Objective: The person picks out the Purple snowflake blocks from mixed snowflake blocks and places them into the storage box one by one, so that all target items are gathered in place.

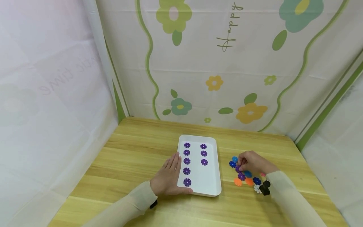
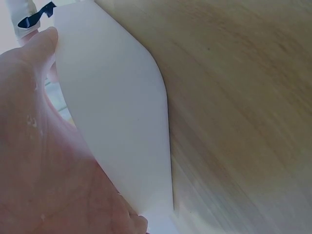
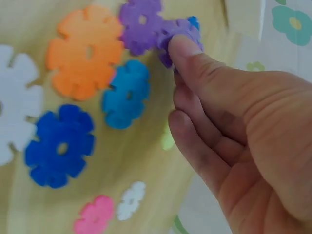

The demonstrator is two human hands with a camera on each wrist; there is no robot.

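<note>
My left hand (image 1: 167, 178) rests against the near left corner of a white tray (image 1: 211, 186), fingers straight along its left side and thumb along the front rim. The tray's outer wall (image 2: 112, 107) fills much of the left wrist view. Inside lie purple snowflake discs (image 1: 187, 161) in two columns, the left one longer. To the right of the tray, my right hand (image 1: 255, 163) pinches a purple snowflake disc (image 3: 170, 30) between thumb and fingers, which partly cover it. Another purple disc (image 3: 142, 19) lies right beside it, over the loose pile.
Loose discs lie around the right hand: orange (image 3: 85, 51), dark blue (image 3: 61, 146), light blue (image 3: 126, 95), white (image 3: 17, 102) and pink (image 3: 95, 214). A flower-printed cloth (image 1: 198, 63) hangs behind the wooden table (image 1: 136, 138), with pale cloth on both sides.
</note>
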